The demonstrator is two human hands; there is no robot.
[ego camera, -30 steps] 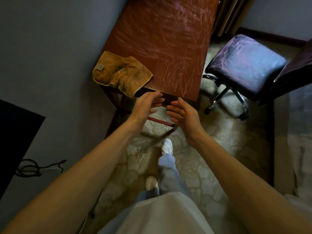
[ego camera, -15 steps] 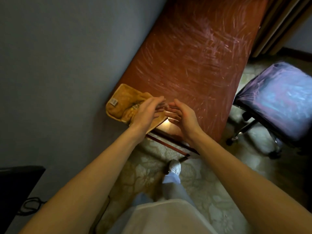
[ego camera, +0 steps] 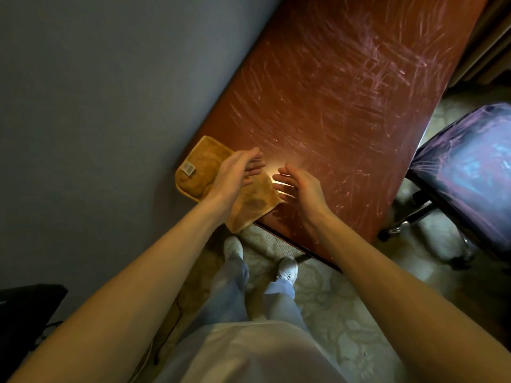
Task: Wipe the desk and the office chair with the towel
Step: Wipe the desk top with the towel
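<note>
Left hand: fingers straight and together, palm turned toward the other hand, holding nothing. It sits over the mustard-yellow terry towel; can't tell whether it touches the cloth or is just above it.

Right hand: fingers extended and slightly spread, palm facing left, nothing in it. It is over bare desk, just beside the towel's right corner. The fingertips of the two hands are close but apart, with a bright glare patch on the wood between them.

The towel lies crumpled on the near left corner of the reddish-brown wooden desk, by the wall-side edge. A small white label is on its far-left part, and its near corner hangs over the desk's front edge. The left wrist covers its middle.

The desk top is covered in pale pinkish scribble marks across most of its surface.

The office chair with a dark purple-blue padded seat stands right of the desk, close to its edge, with similar pale marks on the seat. Its chrome base legs are partly visible underneath.

A grey-blue wall runs along the desk's left side. Below is pale floral carpet, with the person's white shoes just short of the desk's front edge.
</note>
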